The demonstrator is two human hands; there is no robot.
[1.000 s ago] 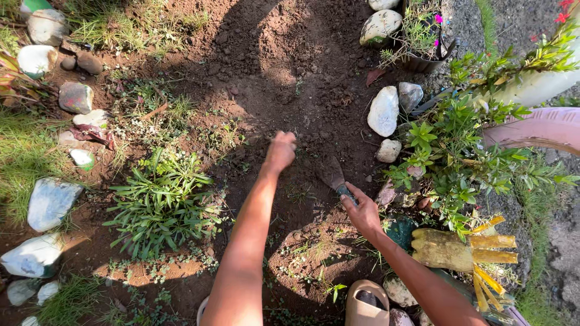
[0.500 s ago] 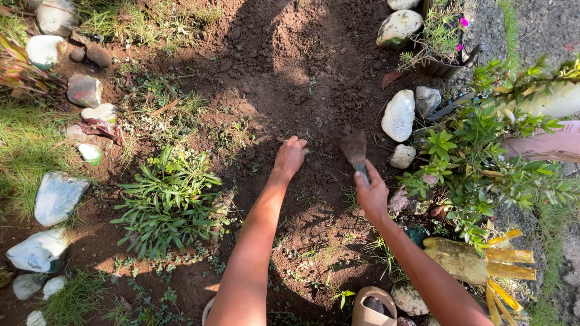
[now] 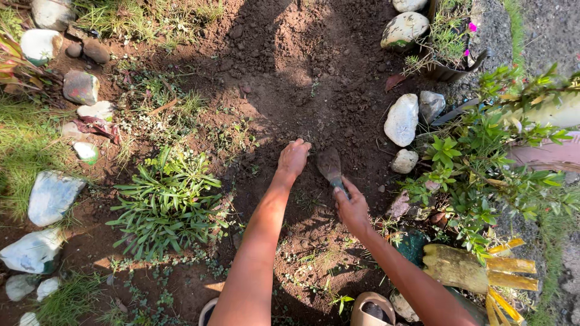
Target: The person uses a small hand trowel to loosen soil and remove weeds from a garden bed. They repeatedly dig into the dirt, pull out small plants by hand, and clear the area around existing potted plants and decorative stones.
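Right hand [image 3: 352,208] clamped on trowel [image 3: 331,168], left hand [image 3: 293,158] fingers together on soil [image 3: 284,90]: keep blade shallow, clear of those fingers.

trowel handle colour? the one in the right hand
Teal-green, what little shows above the right hand; the trowel blade is dirt-brown. Head view, the only one.

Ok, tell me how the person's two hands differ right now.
The left hand is empty, fingers pressed down onto the bare soil; the right hand is closed around the handle of a small trowel. The left hand reaches farther from the body than the right hand. Both are bare and working the same patch of dirt.
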